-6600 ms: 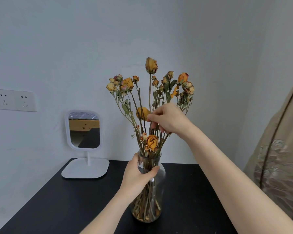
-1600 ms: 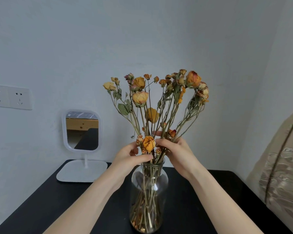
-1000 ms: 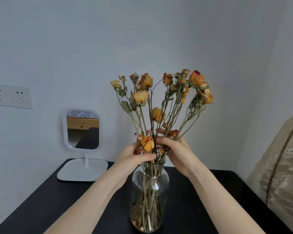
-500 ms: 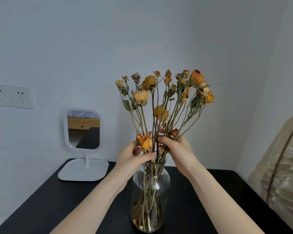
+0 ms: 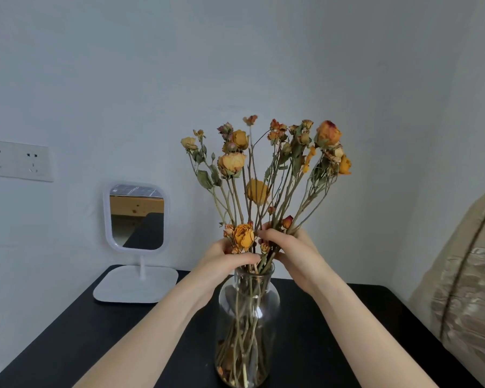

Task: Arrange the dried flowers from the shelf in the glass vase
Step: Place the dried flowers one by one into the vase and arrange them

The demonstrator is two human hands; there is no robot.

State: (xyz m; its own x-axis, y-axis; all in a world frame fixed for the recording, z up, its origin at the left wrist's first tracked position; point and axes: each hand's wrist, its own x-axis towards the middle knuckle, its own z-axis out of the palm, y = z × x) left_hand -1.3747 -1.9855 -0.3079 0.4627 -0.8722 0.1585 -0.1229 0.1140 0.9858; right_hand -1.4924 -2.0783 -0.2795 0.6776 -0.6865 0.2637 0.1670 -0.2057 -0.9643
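A clear glass vase stands on the black table in front of me. A bunch of dried orange and yellow roses rises from its neck, the stems fanning out upward. My left hand grips the stems just above the rim from the left, thumb across the front below a low orange bloom. My right hand closes on the stems from the right at the same height. The stem bottoms show through the glass.
A white-framed stand mirror sits at the table's back left against the white wall. Wall sockets are at far left. A beige patterned fabric hangs beside the table's right edge.
Both hands stay on the stems above the vase neck. The blooms have shifted slightly, spreading wider to the left since a second ago.
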